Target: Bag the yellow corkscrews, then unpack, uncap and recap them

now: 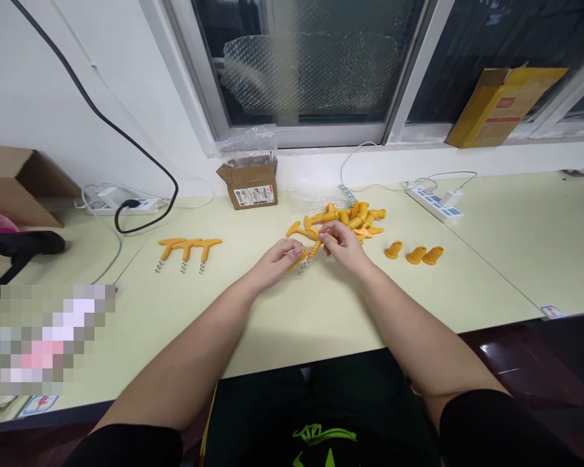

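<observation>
My right hand (343, 245) is closed around an orange-yellow corkscrew (315, 250), its ribbed shaft pointing down and left with a metal spiral at the end. My left hand (278, 261) pinches an orange-yellow plastic piece (299, 259) close beside it. Fingers cover most of that piece, so I cannot make out its full shape. Metal coils show just below, between the hands. Right behind my hands lies a pile of orange-yellow corkscrew handles and cone-shaped sleeves (361, 214).
Three corkscrews (189, 245) lie in a row on the left. Three cone-shaped sleeves (416, 254) stand or lean at right. A small cardboard box (252, 185) sits by the wall. Power strips (435, 204) and a black cable (92, 104) are farther out on the table (292, 324).
</observation>
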`<action>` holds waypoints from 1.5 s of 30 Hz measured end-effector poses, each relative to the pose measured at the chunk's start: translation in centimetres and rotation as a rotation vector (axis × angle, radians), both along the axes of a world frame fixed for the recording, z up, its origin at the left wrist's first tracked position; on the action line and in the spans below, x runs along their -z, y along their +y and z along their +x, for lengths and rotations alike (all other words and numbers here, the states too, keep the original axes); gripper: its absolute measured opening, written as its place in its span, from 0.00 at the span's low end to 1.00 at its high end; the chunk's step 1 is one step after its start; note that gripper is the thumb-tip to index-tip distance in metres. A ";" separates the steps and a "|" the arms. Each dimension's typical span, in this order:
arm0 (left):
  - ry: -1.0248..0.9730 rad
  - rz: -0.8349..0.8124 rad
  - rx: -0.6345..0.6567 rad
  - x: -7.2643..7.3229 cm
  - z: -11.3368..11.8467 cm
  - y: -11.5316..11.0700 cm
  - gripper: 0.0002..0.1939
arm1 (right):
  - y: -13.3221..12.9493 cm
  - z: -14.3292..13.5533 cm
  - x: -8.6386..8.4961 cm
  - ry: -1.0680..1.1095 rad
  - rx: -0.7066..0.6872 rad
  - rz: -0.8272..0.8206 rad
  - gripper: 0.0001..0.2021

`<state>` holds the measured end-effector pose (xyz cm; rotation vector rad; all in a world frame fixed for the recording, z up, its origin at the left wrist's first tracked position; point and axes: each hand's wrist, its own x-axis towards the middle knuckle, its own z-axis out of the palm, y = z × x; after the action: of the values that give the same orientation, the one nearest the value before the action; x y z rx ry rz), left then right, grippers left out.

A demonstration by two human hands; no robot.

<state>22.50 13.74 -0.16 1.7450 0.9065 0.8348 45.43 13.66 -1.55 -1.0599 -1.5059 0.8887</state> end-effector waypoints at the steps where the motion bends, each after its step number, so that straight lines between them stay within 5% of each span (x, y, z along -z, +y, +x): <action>1: -0.047 -0.075 0.024 0.1 0.2 -0.2 0.29 | -0.3 -0.5 0.0 0.017 -0.041 -0.007 0.14; 5: -0.165 -0.406 0.134 0.2 0.9 -0.9 0.28 | -0.9 -1.8 0.3 0.021 -0.147 -0.021 0.15; 8: -0.194 -0.496 0.094 0.0 1.1 -1.2 0.26 | -1.0 -1.8 0.1 -0.069 -0.178 0.043 0.14; 17: -0.250 -0.489 -0.013 -0.4 1.0 -0.9 0.24 | -1.7 -1.8 -0.6 -0.372 -0.139 0.356 0.19; 24: -0.107 -0.425 -0.074 -0.2 0.7 -0.1 0.23 | -1.9 -1.2 -1.7 -0.351 -0.140 0.325 0.12; 29: 0.285 -0.104 -0.425 0.3 -2.8 2.4 0.14 | -3.8 1.9 -2.5 -0.341 -0.020 0.099 0.12; 33: 0.584 0.059 -0.599 0.5 -6.4 4.2 0.10 | -7.4 6.0 -0.9 -0.393 0.295 -0.095 0.12; 38: 0.766 0.083 -0.664 0.8 -8.6 5.2 0.09 | -10.6 11.8 1.2 -0.506 0.723 -0.236 0.13; 45: 0.834 0.140 -0.676 0.8 -8.6 5.0 0.07 | -9.7 15.3 1.1 -0.577 0.774 -0.260 0.14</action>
<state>13.90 18.76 -0.91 1.9482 2.1111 0.5568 60.74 3.98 -2.64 -2.0279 -1.2476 0.2270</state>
